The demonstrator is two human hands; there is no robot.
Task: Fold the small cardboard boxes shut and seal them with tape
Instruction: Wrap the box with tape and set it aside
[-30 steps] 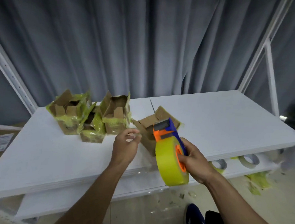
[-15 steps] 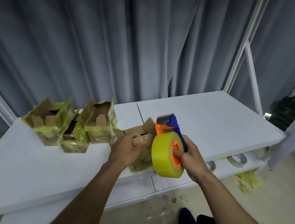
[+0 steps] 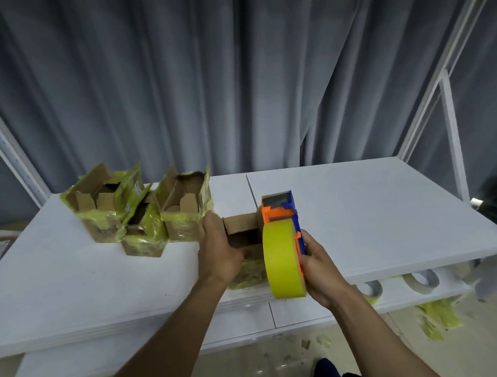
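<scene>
Grey curtain (image 3: 233, 85) in heavy folds across the whole background, flanked by white metal uprights (image 3: 451, 130). Below it, white tabletop (image 3: 376, 208) spanning the width of the view, with a seam down its middle. Underneath, a lower shelf (image 3: 325, 313) bearing two tape rolls (image 3: 371, 288) at right, and yellow tape scraps (image 3: 439, 319) on the floor beyond.

At the table's back left, three open cardboard boxes (image 3: 184, 214) huddled together, flaps up, sides wrapped in crumpled yellow tape.

Near the front edge at centre, a fourth small cardboard box (image 3: 242, 233), flaps open, yellow tape bunched round its lower half. Clasped on its left side by the left hand (image 3: 218, 250), fingers curled over the wall and the back of the hand toward the camera. Well apart from the cluster of three, though the knuckles sit just beside the nearest of them.

Just right of that box, and hiding its right side, a blue-and-orange tape dispenser (image 3: 279, 215) loaded with a broad yellow roll (image 3: 281, 257), held upright with its cutter end at the top. Gripped round the handle by the right hand (image 3: 322, 268), fingers wrapped tight, thumb against the orange hub. Contact between dispenser and box impossible to tell from this angle.

At the bottom edge, the toe of a dark blue shoe (image 3: 325, 372).
</scene>
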